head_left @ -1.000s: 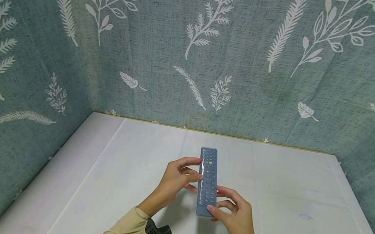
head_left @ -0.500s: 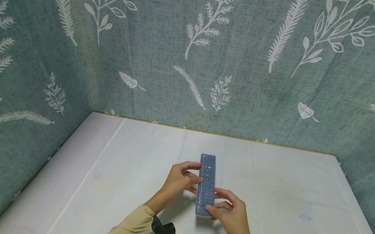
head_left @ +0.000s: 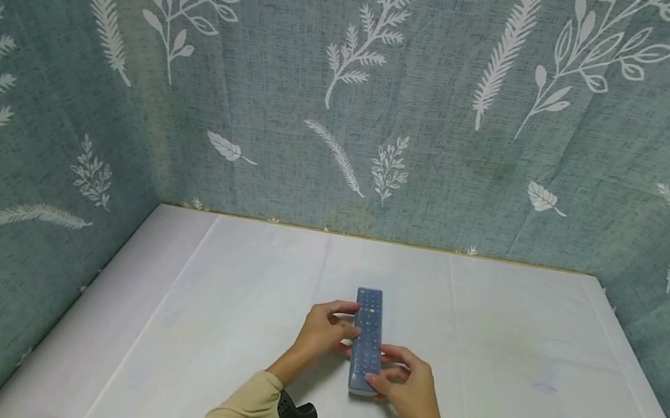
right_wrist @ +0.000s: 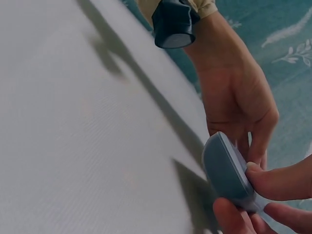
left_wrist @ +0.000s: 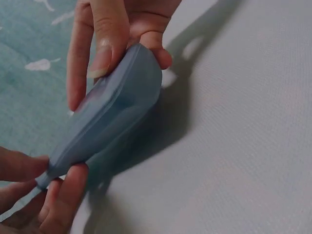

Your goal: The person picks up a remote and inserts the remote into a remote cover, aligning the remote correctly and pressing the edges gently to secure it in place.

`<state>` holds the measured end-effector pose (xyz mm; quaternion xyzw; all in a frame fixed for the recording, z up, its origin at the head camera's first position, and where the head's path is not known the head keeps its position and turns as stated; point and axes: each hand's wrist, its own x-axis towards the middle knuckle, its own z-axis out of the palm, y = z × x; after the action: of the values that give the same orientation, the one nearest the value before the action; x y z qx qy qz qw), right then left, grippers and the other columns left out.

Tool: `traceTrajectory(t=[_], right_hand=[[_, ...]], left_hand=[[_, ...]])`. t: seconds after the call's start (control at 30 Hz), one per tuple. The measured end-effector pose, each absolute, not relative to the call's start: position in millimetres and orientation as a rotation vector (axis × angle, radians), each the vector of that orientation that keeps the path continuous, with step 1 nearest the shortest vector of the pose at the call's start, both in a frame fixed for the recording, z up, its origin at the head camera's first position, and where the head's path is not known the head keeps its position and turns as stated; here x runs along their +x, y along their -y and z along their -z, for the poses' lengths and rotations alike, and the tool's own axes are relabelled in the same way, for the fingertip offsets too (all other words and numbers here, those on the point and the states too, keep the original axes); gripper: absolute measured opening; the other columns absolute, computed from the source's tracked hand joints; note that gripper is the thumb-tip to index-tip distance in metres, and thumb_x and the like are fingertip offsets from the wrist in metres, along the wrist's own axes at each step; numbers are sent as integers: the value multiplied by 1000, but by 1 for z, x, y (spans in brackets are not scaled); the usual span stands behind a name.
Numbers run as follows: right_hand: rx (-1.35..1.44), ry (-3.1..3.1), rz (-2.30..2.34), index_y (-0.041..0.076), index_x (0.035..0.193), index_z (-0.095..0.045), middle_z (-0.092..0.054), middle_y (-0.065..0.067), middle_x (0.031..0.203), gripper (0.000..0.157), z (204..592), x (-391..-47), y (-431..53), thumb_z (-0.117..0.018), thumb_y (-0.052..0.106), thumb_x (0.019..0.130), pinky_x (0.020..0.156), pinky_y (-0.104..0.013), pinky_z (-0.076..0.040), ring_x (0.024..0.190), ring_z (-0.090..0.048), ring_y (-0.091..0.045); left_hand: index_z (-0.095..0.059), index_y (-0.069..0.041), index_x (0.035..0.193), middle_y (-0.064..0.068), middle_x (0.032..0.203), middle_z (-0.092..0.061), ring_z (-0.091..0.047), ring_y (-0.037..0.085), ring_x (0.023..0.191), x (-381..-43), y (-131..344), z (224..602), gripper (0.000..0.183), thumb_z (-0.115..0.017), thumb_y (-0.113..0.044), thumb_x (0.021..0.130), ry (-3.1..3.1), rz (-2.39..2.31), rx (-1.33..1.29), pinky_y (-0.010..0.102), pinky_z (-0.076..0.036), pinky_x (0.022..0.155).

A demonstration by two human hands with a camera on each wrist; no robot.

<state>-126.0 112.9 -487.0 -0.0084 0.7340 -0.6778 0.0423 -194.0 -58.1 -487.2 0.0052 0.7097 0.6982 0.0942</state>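
A blue-grey remote control (head_left: 367,342) with rows of small buttons is held lengthwise, a little above the white table. My left hand (head_left: 320,330) pinches its left long edge around the middle, thumb on the button side. At the near right corner, my right hand (head_left: 411,388) grips it with the thumb on top and fingers beneath. In the left wrist view the rounded end of the remote (left_wrist: 131,92) shows edge-on, its shadow falling on the cloth. The right wrist view shows the remote's end (right_wrist: 224,170) between the hands; its underside is mostly hidden.
A white-covered table (head_left: 205,335) spreads around the hands, with faint creases and stains. Green leaf-patterned fabric (head_left: 290,81) walls it at the back and both sides. Black wrist cameras (head_left: 297,413) are strapped near the beige sleeves (head_left: 234,415).
Both hands have brought the remote lower and nearer to the table, toward me. Their hold on it looks the same. The head view has shifted slightly.
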Motion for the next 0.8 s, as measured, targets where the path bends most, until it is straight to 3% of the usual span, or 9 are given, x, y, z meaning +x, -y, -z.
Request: traceTrajectory(t=[0.4, 0.8], right_hand=[[-17, -2402, 1941, -9, 112, -61, -63, -17, 92, 49, 499, -130, -110, -78, -9, 66, 48, -30, -55, 60, -61, -17], [-14, -2462, 1825, -5, 114, -61, -61, -16, 100, 47, 488, -128, -118, -78, -4, 70, 48, -28, -54, 70, -61, -19]], left_hand=[[-62, 4, 119, 17, 95, -60, -60, 16, 63, -192, 57, 496, 43, -66, 10, 77, -2265, -1941, 18, 32, -57, 50], [-60, 3, 120, 17, 111, -59, -60, 17, 77, -179, 66, 488, 38, -68, 1, 82, -2436, -1769, 158, 27, -56, 54]])
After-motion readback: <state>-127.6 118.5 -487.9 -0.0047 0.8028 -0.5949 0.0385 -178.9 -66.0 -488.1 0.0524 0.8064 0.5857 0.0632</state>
